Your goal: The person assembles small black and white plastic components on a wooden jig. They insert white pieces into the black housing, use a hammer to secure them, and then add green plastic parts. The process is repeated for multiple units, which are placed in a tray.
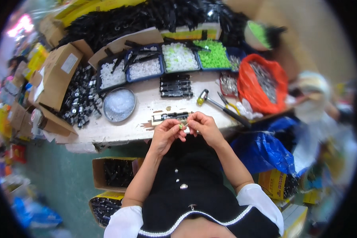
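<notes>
Close together at the table's front edge, both my hands are closed in a pinch. My left hand grips a small bright green part between thumb and fingertips. My right hand pinches a thin, light-coloured piece, too small to name, right beside the green part. Just behind my fingers lies a black and silver part on a small pale block. Several similar long black parts are lined up in a stack farther back on the white table.
Trays of white pieces and green pieces line the back. At right lie a hammer, pliers and a red bag of metal parts. A round metal dish and a cardboard box stand left.
</notes>
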Motion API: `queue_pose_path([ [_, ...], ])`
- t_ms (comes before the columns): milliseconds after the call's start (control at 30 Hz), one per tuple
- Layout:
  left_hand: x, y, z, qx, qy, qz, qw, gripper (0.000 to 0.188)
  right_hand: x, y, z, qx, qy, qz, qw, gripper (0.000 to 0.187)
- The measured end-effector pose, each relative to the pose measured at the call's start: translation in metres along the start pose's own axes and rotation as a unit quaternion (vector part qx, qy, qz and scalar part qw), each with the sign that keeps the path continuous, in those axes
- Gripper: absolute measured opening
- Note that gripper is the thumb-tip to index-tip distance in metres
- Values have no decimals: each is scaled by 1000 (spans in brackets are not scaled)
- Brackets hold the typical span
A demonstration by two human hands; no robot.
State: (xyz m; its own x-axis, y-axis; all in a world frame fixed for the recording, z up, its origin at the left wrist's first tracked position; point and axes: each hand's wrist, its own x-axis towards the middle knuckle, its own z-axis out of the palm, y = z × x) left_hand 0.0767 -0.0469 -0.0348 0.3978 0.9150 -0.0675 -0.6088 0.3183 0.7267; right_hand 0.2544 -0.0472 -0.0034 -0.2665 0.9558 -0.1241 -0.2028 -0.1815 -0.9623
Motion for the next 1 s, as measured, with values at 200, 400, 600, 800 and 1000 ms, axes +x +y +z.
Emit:
queue_pose_path([
  [200,-14,-5,-1,-2,-1,3,1000,19,-11,13,7,2,-8,14,1000,10],
  [400,-31,-8,-7,12,8,11,1000,13,-17,18,19,-5,-4,28,1000,10],
  [600,-43,-8,-14,-5,18,30,999,14,-15,17,32,-16,-4,37,999,11],
  [800,-50,-9,-16,-10,23,42,999,14,-12,22,37,-14,-26,37,999,12],
  [1000,-51,-14,-15,-38,28,72,996,15,-12,25,43,61,-11,61,996,11],
])
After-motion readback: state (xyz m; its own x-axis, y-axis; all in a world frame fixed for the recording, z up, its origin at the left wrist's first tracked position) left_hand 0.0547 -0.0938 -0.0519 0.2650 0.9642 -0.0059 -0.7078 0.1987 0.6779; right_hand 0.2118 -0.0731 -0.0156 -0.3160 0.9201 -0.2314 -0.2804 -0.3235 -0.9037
